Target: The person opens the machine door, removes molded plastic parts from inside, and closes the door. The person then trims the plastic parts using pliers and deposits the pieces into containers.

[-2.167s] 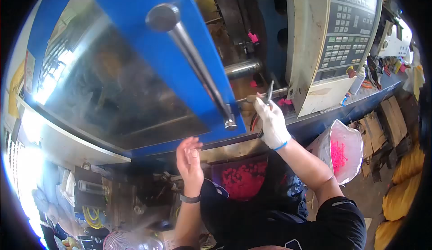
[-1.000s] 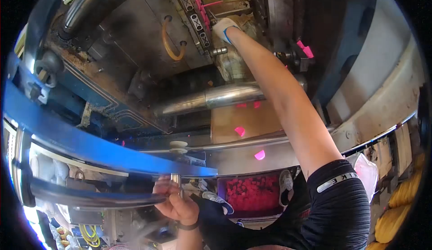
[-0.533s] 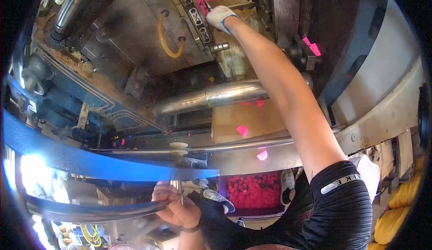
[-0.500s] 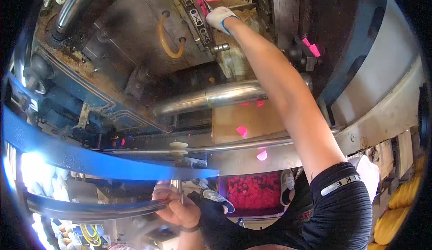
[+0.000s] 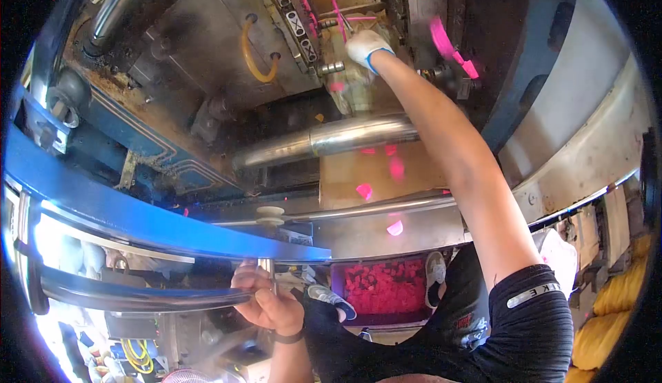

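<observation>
My right hand (image 5: pixel 367 46), in a white glove with a blue cuff, is closed on a slim metal tool (image 5: pixel 345 22) inside the open machine. At the tool's tip is a thin pink plastic branch (image 5: pixel 335 7), apart from the mold block (image 5: pixel 295 23) on the left. Pink pieces line the mold's edge. My bare left hand (image 5: pixel 270 306) is wrapped round the end of the metal door handle (image 5: pixel 158 297), below the blue door edge (image 5: pixel 172 235). Blurred pink pieces (image 5: pixel 396 168) hang over the cardboard (image 5: pixel 338 176) below the thick steel bar (image 5: pixel 345 137).
A purple bin (image 5: pixel 338 283) full of pink pieces stands on the floor between my shoes. An orange hose (image 5: pixel 248 55) loops from the mold plate. More pink pieces (image 5: pixel 448 46) are at the right of the machine. Yellow sacks (image 5: pixel 598 338) lie at the lower right.
The door has slid open to the left. My right hand reached into the mold and has now drawn back to the right with the pink branch. Pink pieces have come loose.
</observation>
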`<state>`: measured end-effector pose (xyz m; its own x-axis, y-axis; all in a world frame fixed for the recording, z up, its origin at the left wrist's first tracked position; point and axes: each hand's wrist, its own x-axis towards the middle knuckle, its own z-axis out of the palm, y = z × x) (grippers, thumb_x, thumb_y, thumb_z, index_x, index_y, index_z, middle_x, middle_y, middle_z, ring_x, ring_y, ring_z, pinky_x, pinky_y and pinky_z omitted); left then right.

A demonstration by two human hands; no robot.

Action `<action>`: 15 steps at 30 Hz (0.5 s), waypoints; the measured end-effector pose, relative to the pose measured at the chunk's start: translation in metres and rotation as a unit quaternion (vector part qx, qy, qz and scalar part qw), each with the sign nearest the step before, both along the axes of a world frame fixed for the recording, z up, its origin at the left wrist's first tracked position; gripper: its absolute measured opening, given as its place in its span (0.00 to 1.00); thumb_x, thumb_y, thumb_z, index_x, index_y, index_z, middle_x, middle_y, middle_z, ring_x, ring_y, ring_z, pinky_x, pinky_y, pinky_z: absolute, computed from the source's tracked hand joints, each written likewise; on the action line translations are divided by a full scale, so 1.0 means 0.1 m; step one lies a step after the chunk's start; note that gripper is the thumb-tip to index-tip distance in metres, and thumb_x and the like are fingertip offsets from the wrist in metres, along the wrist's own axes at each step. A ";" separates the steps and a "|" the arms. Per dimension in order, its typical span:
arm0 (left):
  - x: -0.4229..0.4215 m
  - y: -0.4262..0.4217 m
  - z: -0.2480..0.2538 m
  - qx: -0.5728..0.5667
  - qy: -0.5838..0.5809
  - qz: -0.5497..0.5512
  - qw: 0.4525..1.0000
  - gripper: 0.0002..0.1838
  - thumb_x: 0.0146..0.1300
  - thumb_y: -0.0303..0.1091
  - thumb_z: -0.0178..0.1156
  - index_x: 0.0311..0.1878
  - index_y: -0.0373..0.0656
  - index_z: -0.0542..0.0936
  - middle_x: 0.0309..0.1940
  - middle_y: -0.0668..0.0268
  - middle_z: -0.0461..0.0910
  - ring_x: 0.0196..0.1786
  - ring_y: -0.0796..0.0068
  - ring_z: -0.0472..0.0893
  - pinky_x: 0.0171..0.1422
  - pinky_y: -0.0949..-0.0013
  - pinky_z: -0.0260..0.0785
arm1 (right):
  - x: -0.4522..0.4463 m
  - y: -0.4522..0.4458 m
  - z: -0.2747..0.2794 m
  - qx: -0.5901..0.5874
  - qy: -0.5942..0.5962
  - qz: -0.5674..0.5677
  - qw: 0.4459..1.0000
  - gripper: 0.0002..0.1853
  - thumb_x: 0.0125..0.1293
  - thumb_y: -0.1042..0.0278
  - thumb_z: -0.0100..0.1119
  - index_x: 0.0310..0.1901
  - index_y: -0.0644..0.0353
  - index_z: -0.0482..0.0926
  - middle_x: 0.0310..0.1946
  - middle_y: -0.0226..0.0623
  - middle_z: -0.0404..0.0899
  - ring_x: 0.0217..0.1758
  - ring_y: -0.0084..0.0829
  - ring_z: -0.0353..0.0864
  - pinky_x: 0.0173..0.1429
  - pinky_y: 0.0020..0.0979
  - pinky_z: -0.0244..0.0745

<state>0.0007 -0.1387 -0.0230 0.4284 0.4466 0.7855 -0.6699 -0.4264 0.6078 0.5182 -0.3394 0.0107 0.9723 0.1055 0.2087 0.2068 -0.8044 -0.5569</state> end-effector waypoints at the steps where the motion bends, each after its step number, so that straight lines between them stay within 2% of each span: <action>1: -0.01 -0.02 0.00 -0.003 0.005 0.005 1.000 0.13 0.74 0.39 0.55 0.50 0.39 0.70 0.39 0.65 0.66 0.43 0.68 0.68 0.62 0.54 0.63 | -0.34 0.00 0.22 0.051 0.008 -0.016 0.999 0.26 0.68 0.56 0.52 0.59 0.66 0.84 0.62 0.59 0.80 0.67 0.55 0.80 0.72 0.45 0.73; 2: 0.00 -0.02 0.01 -0.005 0.008 0.008 1.000 0.12 0.73 0.38 0.55 0.50 0.39 0.70 0.38 0.65 0.66 0.42 0.68 0.68 0.62 0.54 0.63 | -0.56 0.02 0.39 0.104 0.014 -0.033 0.994 0.26 0.68 0.55 0.53 0.59 0.66 0.84 0.63 0.60 0.80 0.67 0.55 0.79 0.73 0.46 0.72; 3: 0.01 -0.01 0.02 0.011 0.007 0.001 1.000 0.12 0.74 0.38 0.55 0.49 0.39 0.70 0.35 0.65 0.65 0.42 0.69 0.67 0.61 0.56 0.63 | -0.49 0.07 0.33 0.182 -0.010 -0.047 0.982 0.25 0.68 0.53 0.54 0.54 0.66 0.85 0.59 0.61 0.82 0.64 0.57 0.81 0.71 0.48 0.74; 6: 0.01 0.03 -0.01 0.014 0.003 -0.020 1.000 0.12 0.74 0.39 0.54 0.48 0.39 0.70 0.33 0.65 0.65 0.41 0.69 0.66 0.60 0.56 0.62 | -0.12 0.24 0.23 0.231 -0.108 -0.040 0.966 0.25 0.67 0.48 0.56 0.47 0.65 0.86 0.52 0.61 0.85 0.59 0.59 0.83 0.66 0.50 0.76; 7: 0.01 0.01 0.01 0.007 0.006 -0.019 1.000 0.12 0.74 0.39 0.54 0.48 0.39 0.70 0.33 0.66 0.64 0.42 0.69 0.66 0.60 0.55 0.62 | -0.06 0.31 0.20 0.314 -0.121 -0.036 0.941 0.27 0.64 0.43 0.60 0.44 0.64 0.86 0.47 0.62 0.85 0.57 0.59 0.83 0.63 0.51 0.76; 11: -0.03 0.00 -0.02 -0.019 0.022 0.008 1.000 0.13 0.73 0.39 0.55 0.48 0.40 0.69 0.37 0.66 0.61 0.44 0.68 0.64 0.59 0.58 0.61 | 0.48 0.57 0.09 0.332 -0.145 0.013 0.932 0.30 0.65 0.36 0.64 0.52 0.57 0.88 0.51 0.55 0.87 0.57 0.53 0.85 0.63 0.45 0.77; 14: -0.12 0.06 -0.10 -0.030 0.051 0.040 0.997 0.15 0.75 0.43 0.54 0.48 0.41 0.67 0.39 0.67 0.60 0.45 0.68 0.64 0.58 0.62 0.60 | 0.49 0.67 0.19 0.324 -0.140 0.005 0.936 0.33 0.66 0.35 0.63 0.55 0.60 0.86 0.52 0.57 0.86 0.58 0.53 0.84 0.64 0.46 0.76; 15: -0.14 0.08 -0.13 -0.035 0.062 0.052 0.996 0.15 0.75 0.45 0.54 0.48 0.42 0.66 0.39 0.67 0.59 0.46 0.68 0.64 0.57 0.63 0.60 | 0.35 0.65 0.24 0.330 -0.172 0.011 0.928 0.36 0.66 0.34 0.62 0.56 0.63 0.85 0.53 0.59 0.86 0.60 0.53 0.83 0.66 0.46 0.75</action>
<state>-0.0136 -0.1307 -0.0365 0.4676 0.5454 0.6956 -0.5425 -0.4443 0.7130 0.5532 -0.2739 0.0345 0.8353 -0.1369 0.5325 0.4761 -0.3042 -0.8251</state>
